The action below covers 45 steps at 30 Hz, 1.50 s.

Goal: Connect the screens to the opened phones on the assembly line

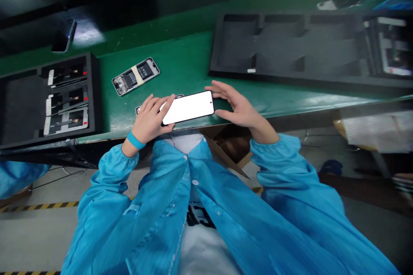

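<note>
A smartphone screen [190, 107], lit plain white with a small dark camera hole at its right end, is over the green bench near the front edge. My left hand [151, 116], with a blue band at the wrist, grips its left end, fingers across the top face and thumb along the near edge. Around the right end my right hand [237, 105] is open, thumb and fingers apart; whether the fingertips touch the edge I cannot tell. Parts of a phone body [138, 110] show from under the screen and left hand. Behind lies an opened phone [136, 76] with its battery exposed and a pale strip across it.
To the left, a black foam tray [93, 94] holds several screen assemblies [66, 121]. A larger black tray [280, 45] at the right has wide compartments and more screen parts [395, 45] at its far end. Another phone [64, 36] lies at the back left. A cardboard box [226, 150] stands below the bench.
</note>
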{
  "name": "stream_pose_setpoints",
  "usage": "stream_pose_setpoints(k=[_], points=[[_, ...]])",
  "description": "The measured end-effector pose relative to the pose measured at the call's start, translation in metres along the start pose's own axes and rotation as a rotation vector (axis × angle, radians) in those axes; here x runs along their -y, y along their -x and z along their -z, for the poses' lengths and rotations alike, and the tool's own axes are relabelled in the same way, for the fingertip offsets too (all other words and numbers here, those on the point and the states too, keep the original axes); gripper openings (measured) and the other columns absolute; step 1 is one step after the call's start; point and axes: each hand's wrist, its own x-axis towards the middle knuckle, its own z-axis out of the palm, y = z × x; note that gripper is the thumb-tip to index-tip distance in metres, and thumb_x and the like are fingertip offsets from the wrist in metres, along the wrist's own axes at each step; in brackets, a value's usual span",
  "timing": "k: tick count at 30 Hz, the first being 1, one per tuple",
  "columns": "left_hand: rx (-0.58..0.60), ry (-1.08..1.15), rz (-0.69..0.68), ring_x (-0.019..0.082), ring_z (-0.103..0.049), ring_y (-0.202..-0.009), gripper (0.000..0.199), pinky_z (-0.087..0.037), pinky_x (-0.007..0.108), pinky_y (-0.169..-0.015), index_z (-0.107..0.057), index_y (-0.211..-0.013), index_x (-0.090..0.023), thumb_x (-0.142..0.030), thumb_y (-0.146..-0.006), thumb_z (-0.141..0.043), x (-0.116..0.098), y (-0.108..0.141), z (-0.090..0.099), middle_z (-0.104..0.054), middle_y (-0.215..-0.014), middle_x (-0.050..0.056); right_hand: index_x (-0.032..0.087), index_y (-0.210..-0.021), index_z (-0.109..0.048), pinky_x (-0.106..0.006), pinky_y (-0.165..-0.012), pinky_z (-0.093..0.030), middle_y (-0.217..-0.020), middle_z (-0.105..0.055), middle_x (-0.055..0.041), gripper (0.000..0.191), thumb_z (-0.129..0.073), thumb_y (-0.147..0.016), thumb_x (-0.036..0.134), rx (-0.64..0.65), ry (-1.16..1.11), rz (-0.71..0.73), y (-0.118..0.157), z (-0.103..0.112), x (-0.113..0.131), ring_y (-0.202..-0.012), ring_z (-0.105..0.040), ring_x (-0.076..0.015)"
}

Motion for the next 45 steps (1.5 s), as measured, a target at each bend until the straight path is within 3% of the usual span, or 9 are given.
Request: stream_pose_setpoints(k=[10,13,17,20,23,27,33,39,45], points=[[-0.032,0.040,0.010,0.037,-0.060,-0.135,0.089,-0.038,0.061,-0.130,-0.038,-0.167,-0.013,-0.039,-0.089,-0.073,0.004,0.000,-0.009,-0.068,-0.142,0.018,0.030,-0.169,-0.044,-0.055,-0.124,-0.047,-0.163,-0.057,-0.0136,0.084,-0.075,-0.093,0.051,0.009,0.076,0.046,0.003,0.002,0.004,-0.140,-0.064,-0.0330],[-0.058,0.052,0.005,0.037,-0.060,-0.135,0.094,-0.039,0.060,-0.129,-0.033,-0.169,-0.010,-0.039,-0.089,-0.073,0.006,0.000,-0.010,-0.068,-0.143,0.020,0.029,-0.169,-0.042,-0.058,-0.126,-0.045,-0.166,-0.054,-0.0133,0.084,-0.073,-0.094,0.049,0.014,0.201,0.074,0.003,0.000,0.004,-0.147,-0.058,-0.0354],[-0.032,0.080,0.010,0.038,-0.057,-0.138,0.102,-0.035,0.061,-0.131,-0.025,-0.171,-0.009,-0.042,-0.088,-0.074,0.003,-0.005,-0.011,-0.067,-0.145,0.021,0.026,-0.169,-0.042,-0.067,-0.130,-0.038,-0.167,-0.052,-0.0159,0.094,-0.078,-0.089,0.060,0.013,0.449,0.093,0.000,-0.008,0.001,-0.157,-0.045,-0.0429],[0.005,0.111,0.020,0.038,-0.056,-0.141,0.104,-0.030,0.062,-0.134,-0.022,-0.173,-0.011,-0.044,-0.090,-0.075,0.001,-0.008,-0.011,-0.066,-0.148,0.020,0.023,-0.172,-0.037,-0.068,-0.128,-0.039,-0.163,-0.055,-0.0182,0.106,-0.077,-0.086,0.070,0.009,0.519,0.087,-0.002,-0.012,-0.001,-0.155,-0.046,-0.0448],[0.030,0.171,0.020,0.039,-0.051,-0.148,0.107,-0.030,0.062,-0.134,-0.016,-0.174,-0.015,-0.050,-0.092,-0.075,0.007,-0.006,-0.009,-0.057,-0.159,0.021,0.022,-0.173,-0.033,-0.067,-0.124,-0.043,-0.158,-0.060,-0.0189,0.109,-0.073,-0.087,0.076,0.004,0.532,0.074,-0.002,-0.013,-0.003,-0.150,-0.051,-0.0441],[0.085,0.226,0.040,0.042,-0.047,-0.153,0.115,-0.041,0.059,-0.127,-0.015,-0.175,-0.017,-0.059,-0.089,-0.079,0.025,0.009,0.001,-0.042,-0.171,0.025,0.021,-0.172,-0.035,-0.067,-0.124,-0.043,-0.156,-0.062,-0.0187,0.107,-0.070,-0.089,0.078,0.005,0.543,0.073,-0.001,-0.012,-0.003,-0.149,-0.051,-0.0438],[0.153,0.174,0.113,0.037,-0.060,-0.134,0.096,-0.051,0.051,-0.115,-0.028,-0.172,-0.017,-0.037,-0.091,-0.074,0.032,0.017,0.015,-0.064,-0.147,0.019,0.025,-0.170,-0.039,-0.070,-0.124,-0.040,-0.158,-0.061,-0.0165,0.101,-0.074,-0.088,0.073,0.020,0.523,0.062,-0.001,-0.012,0.000,-0.150,-0.050,-0.0451],[0.136,0.162,0.100,0.034,-0.059,-0.133,0.094,-0.054,0.045,-0.112,-0.030,-0.171,-0.018,-0.030,-0.089,-0.075,0.031,0.015,0.011,-0.067,-0.143,0.017,0.026,-0.170,-0.040,-0.071,-0.127,-0.038,-0.159,-0.060,-0.0155,0.100,-0.076,-0.088,0.070,0.023,0.508,0.053,-0.001,-0.012,0.001,-0.152,-0.049,-0.0453],[0.095,0.210,0.080,0.035,-0.061,-0.135,0.104,-0.054,0.048,-0.114,-0.019,-0.175,-0.019,-0.035,-0.091,-0.078,0.040,0.021,0.006,-0.064,-0.148,0.019,0.024,-0.168,-0.043,-0.069,-0.126,-0.039,-0.159,-0.061,-0.0157,0.100,-0.075,-0.087,0.073,0.016,0.524,0.052,-0.002,-0.012,0.002,-0.151,-0.050,-0.0445]])
